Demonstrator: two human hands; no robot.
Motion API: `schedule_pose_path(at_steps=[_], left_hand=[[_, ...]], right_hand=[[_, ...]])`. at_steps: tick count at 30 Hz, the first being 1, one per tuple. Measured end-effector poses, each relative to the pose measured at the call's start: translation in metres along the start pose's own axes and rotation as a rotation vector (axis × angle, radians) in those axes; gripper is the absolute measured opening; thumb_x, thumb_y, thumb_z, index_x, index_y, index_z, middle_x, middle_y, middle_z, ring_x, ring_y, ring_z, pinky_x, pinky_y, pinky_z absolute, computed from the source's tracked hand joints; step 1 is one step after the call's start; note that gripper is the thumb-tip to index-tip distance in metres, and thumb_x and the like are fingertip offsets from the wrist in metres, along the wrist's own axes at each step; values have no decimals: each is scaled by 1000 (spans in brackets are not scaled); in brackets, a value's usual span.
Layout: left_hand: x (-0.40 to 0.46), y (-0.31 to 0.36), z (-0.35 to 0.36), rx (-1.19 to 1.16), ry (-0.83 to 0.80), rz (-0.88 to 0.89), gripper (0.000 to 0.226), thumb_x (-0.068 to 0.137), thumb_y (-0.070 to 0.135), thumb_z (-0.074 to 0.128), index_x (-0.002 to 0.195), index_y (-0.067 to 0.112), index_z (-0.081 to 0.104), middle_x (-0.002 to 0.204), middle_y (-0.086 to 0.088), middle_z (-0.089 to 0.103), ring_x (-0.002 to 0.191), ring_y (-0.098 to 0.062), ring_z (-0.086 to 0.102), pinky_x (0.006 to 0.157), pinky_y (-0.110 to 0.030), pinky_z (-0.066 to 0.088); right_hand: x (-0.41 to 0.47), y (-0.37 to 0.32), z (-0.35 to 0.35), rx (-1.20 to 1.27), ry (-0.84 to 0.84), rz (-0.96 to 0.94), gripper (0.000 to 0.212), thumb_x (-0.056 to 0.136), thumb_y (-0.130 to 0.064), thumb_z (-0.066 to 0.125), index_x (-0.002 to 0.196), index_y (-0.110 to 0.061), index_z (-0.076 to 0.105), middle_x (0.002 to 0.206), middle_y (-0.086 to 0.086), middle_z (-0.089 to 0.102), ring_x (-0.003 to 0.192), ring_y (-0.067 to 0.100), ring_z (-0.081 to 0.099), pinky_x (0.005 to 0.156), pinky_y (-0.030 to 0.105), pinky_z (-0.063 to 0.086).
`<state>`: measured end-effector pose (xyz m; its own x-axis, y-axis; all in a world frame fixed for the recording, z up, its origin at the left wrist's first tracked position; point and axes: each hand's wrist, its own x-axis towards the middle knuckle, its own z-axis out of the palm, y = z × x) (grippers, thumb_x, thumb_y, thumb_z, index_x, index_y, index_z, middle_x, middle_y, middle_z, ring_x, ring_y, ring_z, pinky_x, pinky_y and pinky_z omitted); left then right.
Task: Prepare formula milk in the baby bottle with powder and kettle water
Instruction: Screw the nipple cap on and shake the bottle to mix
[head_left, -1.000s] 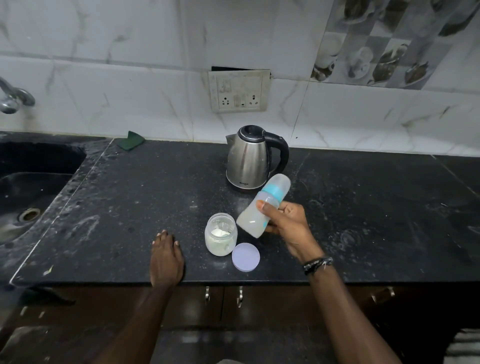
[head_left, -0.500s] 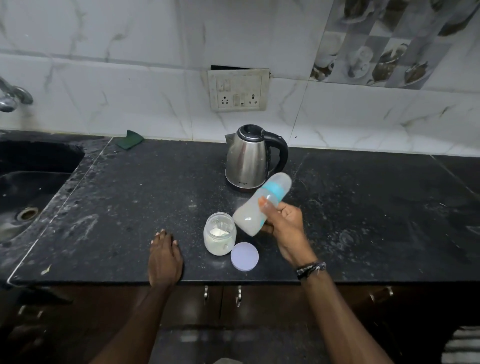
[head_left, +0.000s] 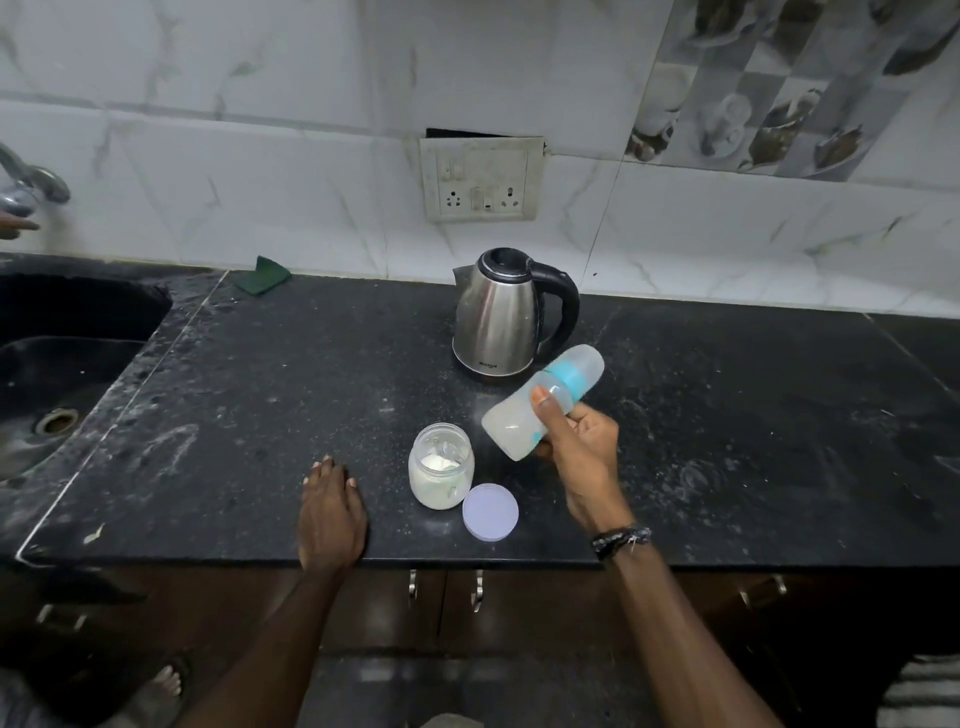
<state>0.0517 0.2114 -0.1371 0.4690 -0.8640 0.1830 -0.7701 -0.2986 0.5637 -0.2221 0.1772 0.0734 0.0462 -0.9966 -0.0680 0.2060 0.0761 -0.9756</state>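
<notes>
One kettle (head_left: 498, 322), one baby bottle (head_left: 540, 402), one open powder jar (head_left: 440, 474), one loose lid (head_left: 490, 512) and one green cloth (head_left: 261, 275) are on or above the bench (head_left: 260, 415); two hands, left (head_left: 332, 514) and right (head_left: 582, 457).

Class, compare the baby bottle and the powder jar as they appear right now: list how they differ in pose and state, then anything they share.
1. The baby bottle is tilted in the right hand; the powder jar stands upright on the counter.
2. The bottle is capped; the jar is open, its lid lying beside it.
Shared: both are translucent with whitish contents.
</notes>
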Motion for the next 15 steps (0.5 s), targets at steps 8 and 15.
schedule_pose_path(at_steps=[8, 15], left_hand=[[0, 3, -3, 20, 0, 5, 24, 100, 9, 47, 116, -3, 60, 135, -28, 54, 127, -43, 49, 110, -54, 39], [-3, 7, -5, 13, 13, -3, 26, 99, 7, 49, 119, -6, 59, 137, -29, 53, 129, -44, 49, 113, -54, 36]], right_hand=[[1, 1, -1, -22, -15, 38, 18, 86, -14, 73, 102, -5, 72, 93, 10, 78, 83, 18, 75, 67, 27, 60], [0, 2, -1, 85, -8, -18, 33, 78, -19, 74, 104, -1, 70, 90, 7, 78, 81, 16, 75, 68, 26, 60]])
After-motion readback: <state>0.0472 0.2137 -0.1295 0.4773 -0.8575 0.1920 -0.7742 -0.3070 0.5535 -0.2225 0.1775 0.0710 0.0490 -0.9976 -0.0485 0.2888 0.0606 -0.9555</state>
